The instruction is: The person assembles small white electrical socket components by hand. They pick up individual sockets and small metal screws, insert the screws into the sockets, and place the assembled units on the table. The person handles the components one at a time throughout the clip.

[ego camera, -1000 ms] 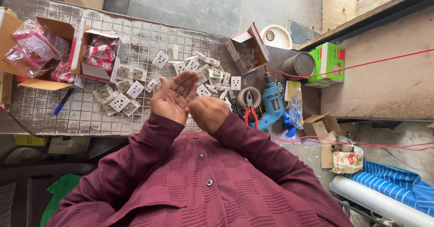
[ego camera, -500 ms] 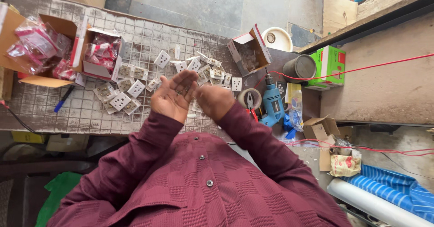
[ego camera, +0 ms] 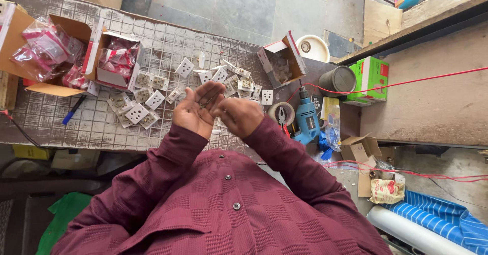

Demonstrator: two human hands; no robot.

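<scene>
Cardboard boxes (ego camera: 48, 52) hold red-and-clear packets (ego camera: 43, 49). Our left hand (ego camera: 195, 110) lies open, cupping small metal bits (ego camera: 206, 101); our right hand (ego camera: 239, 115) pinches there, grip unclear.

Left hand (ego camera: 195, 112): lying palm up above the table (ego camera: 91, 125), cradling small metal pieces (ego camera: 206, 102) that are too small to make out.
Right hand (ego camera: 239, 115): curling knuckles up, its fingers (ego camera: 219, 107) reaching into the left palm and touching the pieces.
White socket plates (ego camera: 140, 114): lying scattered just beyond and to the left of the fingers.
Open cardboard boxes (ego camera: 114, 64): sitting farther left, holding red-and-clear packets.
Small open box (ego camera: 284, 62): standing beyond the fingers, to the right.
Blue drill (ego camera: 306, 120): lying right of the fingers, beside a tape roll (ego camera: 281, 114).
Sleeves: dark red, both arms meeting over the table edge.
</scene>
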